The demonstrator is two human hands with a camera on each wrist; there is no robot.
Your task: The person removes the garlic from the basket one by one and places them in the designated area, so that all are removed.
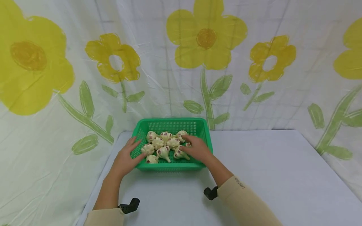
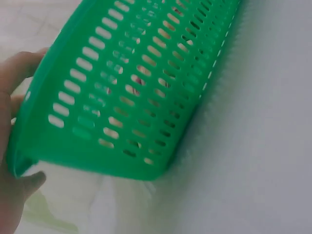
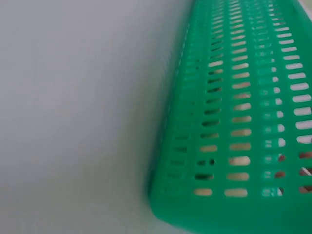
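A green plastic basket (image 1: 172,165) with slotted walls holds several garlic bulbs (image 1: 164,153), cream with purple streaks. At the basket's left side my left hand (image 1: 125,159) has its fingers spread, overlapping the rim in the head view. In the left wrist view, fingers (image 2: 22,68) show beyond the rim, with the thumb in front of the corner. My right hand (image 1: 197,148) reaches over the right side, thumb and fingers apart close over the bulbs there. One garlic bulb (image 1: 181,153) lies just below its thumb. The right wrist view shows mostly the basket's outer wall (image 3: 229,146), hiding most of that hand.
The basket stands near the back edge of a white-covered table (image 1: 254,175). Behind it hangs a pale curtain (image 1: 158,62) printed with yellow flowers. A black wrist device (image 1: 130,206) sits on the left forearm, another black device (image 1: 210,193) on the right.
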